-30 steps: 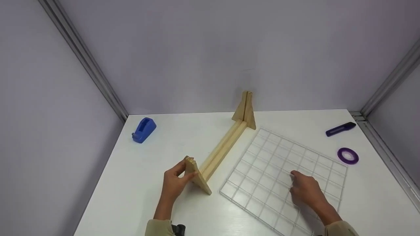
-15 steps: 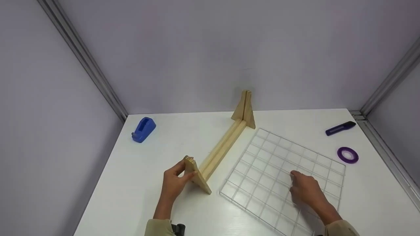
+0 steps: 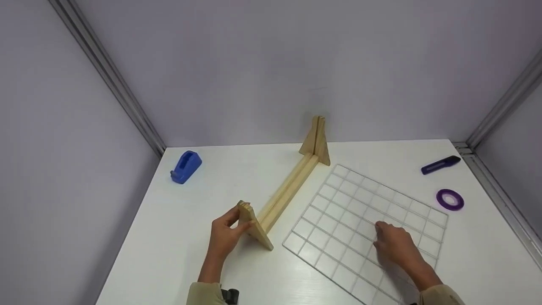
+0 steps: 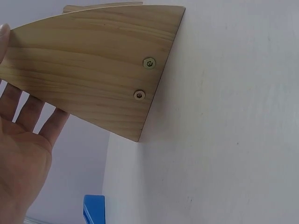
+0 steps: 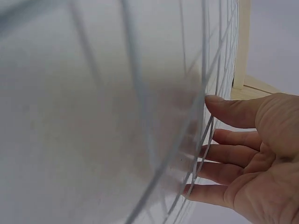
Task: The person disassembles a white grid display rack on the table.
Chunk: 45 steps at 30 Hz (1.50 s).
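Observation:
My left hand (image 3: 224,237) grips the near upright of a wooden stand (image 3: 290,190), thumb on one face and fingers behind it. In the left wrist view, the upright's wooden end panel (image 4: 93,60) carries two screws near its base. A low grooved rail joins it to a matching upright by the back wall. My right hand (image 3: 394,245) is over the middle of a white wire grid panel (image 3: 349,211), right of the stand. In the right wrist view, the thumb (image 5: 233,111) and fingertips meet around the grid's wires.
On the white table (image 3: 211,169), a blue tape dispenser (image 3: 185,167) lies at the back left. A dark purple cutter-like tool (image 3: 440,164) and a purple ring (image 3: 449,199) lie at the right. Walls rise behind and at both sides.
Both hands keep almost the same place and hold. The wire grid shifts very slightly; the stand stays where it was.

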Available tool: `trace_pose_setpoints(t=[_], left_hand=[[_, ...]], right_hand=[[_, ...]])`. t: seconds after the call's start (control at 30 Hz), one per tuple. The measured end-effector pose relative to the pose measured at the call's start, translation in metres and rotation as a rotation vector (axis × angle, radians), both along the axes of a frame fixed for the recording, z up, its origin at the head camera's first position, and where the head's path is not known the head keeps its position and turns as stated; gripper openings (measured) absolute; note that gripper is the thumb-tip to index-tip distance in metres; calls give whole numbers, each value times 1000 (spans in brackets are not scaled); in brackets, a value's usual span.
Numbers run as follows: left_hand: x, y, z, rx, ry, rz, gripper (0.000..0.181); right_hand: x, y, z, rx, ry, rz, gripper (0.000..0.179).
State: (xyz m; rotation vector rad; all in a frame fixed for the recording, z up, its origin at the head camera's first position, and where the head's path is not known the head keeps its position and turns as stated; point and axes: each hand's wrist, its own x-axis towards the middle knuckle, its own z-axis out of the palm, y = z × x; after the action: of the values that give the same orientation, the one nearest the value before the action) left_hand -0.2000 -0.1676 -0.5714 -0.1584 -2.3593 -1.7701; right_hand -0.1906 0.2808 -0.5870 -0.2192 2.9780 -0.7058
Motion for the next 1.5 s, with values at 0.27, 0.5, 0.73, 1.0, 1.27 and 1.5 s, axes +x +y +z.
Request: trace_pose_setpoints(t=[0.27,0.5,0.73,1.0,1.27,1.5], left_hand=[[0,-1,-1,-6,2,1,55],[-1,0,-1,-14,-18,10,54],[0,-3,1,-60,15,-7,51],[-1,-15,1,-181,-43,-61,70],[-8,-15,1,-240,-114,-146,89],[-10,-5,-4,-208,-103,-216,89]], right_hand=[[1,2,0,19,25,36,43],[4,2,3,-20,-36,55,36],[10,-5,10,-56,-60,45,64],[14,-20,20,-33,-133,1,81],[12,-37,19,-22,-258,-5,92],[12,-58,13,32,-340,-63,103]])
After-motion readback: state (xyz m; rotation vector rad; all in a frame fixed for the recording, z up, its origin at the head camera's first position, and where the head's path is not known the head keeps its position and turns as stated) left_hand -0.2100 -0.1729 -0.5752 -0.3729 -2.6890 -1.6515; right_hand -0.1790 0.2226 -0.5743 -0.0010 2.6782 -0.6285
